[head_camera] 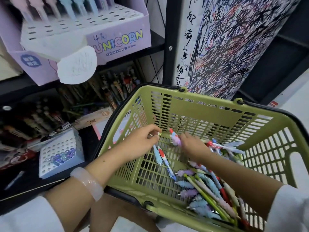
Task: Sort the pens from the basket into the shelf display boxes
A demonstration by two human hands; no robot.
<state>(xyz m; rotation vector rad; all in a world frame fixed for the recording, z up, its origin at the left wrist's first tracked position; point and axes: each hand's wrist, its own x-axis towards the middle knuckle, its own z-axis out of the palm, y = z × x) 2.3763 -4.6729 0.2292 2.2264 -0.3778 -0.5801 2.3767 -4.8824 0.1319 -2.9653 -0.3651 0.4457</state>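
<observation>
A green basket (197, 106) fills the near right, its pens (209, 190) heaped along the right side. Far left on the shelf (155, 42) stands a purple box (117, 41). The left hand (142, 142) grips two pens; the right hand (192, 146) pinches a purple pen (174, 138).

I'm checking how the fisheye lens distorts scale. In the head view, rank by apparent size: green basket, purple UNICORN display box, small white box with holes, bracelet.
1. green basket
2. purple UNICORN display box
3. small white box with holes
4. bracelet

The bracelet sits nearest the camera, so it looks larger than it really is.
</observation>
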